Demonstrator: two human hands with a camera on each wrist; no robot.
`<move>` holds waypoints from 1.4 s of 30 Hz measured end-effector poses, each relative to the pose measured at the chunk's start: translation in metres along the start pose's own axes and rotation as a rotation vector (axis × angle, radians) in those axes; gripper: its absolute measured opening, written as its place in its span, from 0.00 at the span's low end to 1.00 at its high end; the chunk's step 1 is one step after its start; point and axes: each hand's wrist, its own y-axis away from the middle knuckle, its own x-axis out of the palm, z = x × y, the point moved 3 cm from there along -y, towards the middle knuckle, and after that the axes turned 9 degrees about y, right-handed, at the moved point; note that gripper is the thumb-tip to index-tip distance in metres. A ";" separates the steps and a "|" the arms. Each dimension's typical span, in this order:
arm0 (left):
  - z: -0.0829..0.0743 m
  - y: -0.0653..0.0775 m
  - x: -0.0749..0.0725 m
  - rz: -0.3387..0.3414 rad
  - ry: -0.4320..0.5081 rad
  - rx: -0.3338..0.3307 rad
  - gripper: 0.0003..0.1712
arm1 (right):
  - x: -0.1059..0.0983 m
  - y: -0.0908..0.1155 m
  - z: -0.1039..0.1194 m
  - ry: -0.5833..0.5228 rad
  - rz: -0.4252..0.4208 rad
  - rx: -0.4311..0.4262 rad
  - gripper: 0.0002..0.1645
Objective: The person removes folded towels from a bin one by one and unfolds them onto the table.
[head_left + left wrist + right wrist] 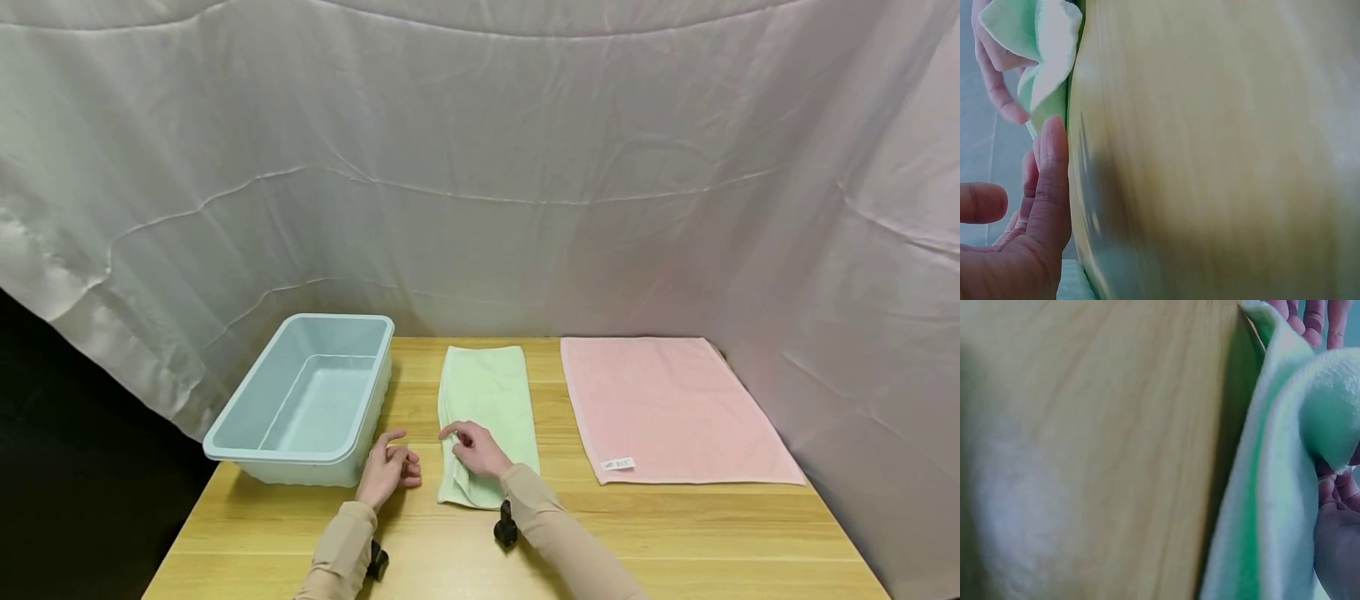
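Observation:
A light green towel (491,392), folded into a long strip, lies in the middle of the wooden table. My right hand (480,447) is over its left part, fingers curled at a raised flap (1335,412). In the right wrist view the flap's edge bends over the fingertips, partly hiding them. My left hand (387,472) hovers just left of the towel, next to the basin, holding nothing; its fingers are loosely bent, the thumb (982,203) apart from them.
A pale blue plastic basin (356,457) stands at the left, close beside my left hand. At the right a pink towel (667,408) is spread flat, with a white label (618,464) at its near left corner. A grey curtain (480,167) hangs behind the table.

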 end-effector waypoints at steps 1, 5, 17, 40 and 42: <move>0.000 0.000 0.000 0.001 -0.005 0.000 0.25 | 0.000 0.000 -0.001 -0.002 -0.004 0.009 0.18; 0.000 0.000 0.001 -0.003 -0.003 -0.004 0.25 | -0.001 0.000 -0.003 -0.035 -0.029 0.056 0.13; -0.001 -0.002 0.005 -0.013 -0.014 -0.002 0.25 | -0.006 0.002 -0.004 -0.153 -0.097 0.169 0.10; 0.000 -0.040 0.055 0.203 -0.023 -0.053 0.35 | -0.039 0.013 -0.017 -0.197 -0.270 0.386 0.12; 0.000 -0.040 0.056 0.207 -0.060 -0.076 0.36 | -0.041 0.013 -0.017 -0.188 -0.280 0.388 0.11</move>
